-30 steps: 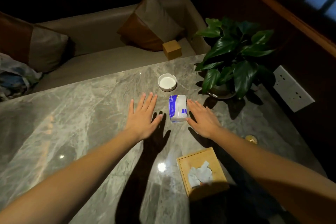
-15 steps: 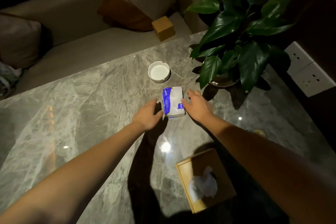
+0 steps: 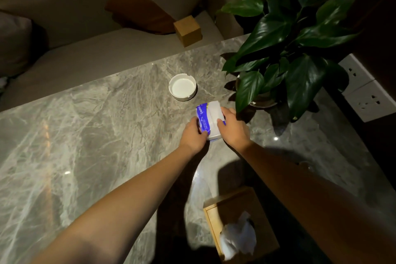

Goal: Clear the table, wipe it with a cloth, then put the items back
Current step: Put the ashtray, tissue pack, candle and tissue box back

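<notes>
Dim lounge or sitting area, of a home or a hospitality venue; which of the two cannot be told. Evidence: a beige upholstered sofa (image 3: 90, 49) along the far edge of a grey marble table (image 3: 85, 135), with a brown-and-grey cushion (image 3: 154, 0) propped in its corner and a second cushion (image 3: 15, 43) at the left. On the table, a white ashtray (image 3: 182, 86), a leafy potted plant (image 3: 287, 38) and a wooden tissue box (image 3: 240, 225) with a tissue sticking out. A small wooden block (image 3: 188, 30) sits on the sofa seat. White wall sockets (image 3: 364, 90) are set into dark wood panelling at the right. Lighting is low and warm.
</notes>
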Demonstrator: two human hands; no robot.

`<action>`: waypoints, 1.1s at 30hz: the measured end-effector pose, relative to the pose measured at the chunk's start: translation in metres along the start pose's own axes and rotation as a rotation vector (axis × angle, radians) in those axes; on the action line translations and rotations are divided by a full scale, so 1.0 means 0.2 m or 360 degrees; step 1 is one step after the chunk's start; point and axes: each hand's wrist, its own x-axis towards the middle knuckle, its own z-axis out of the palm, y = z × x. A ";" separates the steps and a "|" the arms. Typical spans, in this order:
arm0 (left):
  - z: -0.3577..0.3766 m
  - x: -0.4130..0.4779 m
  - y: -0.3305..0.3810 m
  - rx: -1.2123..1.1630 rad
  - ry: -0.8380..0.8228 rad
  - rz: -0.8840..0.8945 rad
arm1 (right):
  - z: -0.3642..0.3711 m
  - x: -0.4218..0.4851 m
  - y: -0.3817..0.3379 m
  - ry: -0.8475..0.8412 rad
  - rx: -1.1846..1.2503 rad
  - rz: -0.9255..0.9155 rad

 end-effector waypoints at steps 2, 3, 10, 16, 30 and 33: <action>0.02 0.02 0.05 -0.0035 -0.0006 0.0011 | 0.00 0.03 0.02 0.0078 0.0011 0.0053; 0.04 0.02 0.07 -0.0046 -0.0003 0.0024 | -0.01 0.03 0.03 0.0112 0.0024 0.0104; 0.09 0.03 0.07 -0.0183 0.0010 0.0003 | -0.01 0.05 0.06 0.0137 0.0173 0.0181; 0.06 0.06 0.01 -0.0394 -0.0033 -0.0188 | -0.05 0.07 0.03 0.0179 0.0471 0.0116; -0.42 0.44 0.11 -0.0912 0.0285 -0.0418 | -0.16 0.47 -0.11 -0.0115 0.0553 -0.0105; -0.41 0.48 0.12 -0.0691 0.0226 -0.0337 | -0.14 0.55 -0.15 -0.0185 0.0682 -0.0080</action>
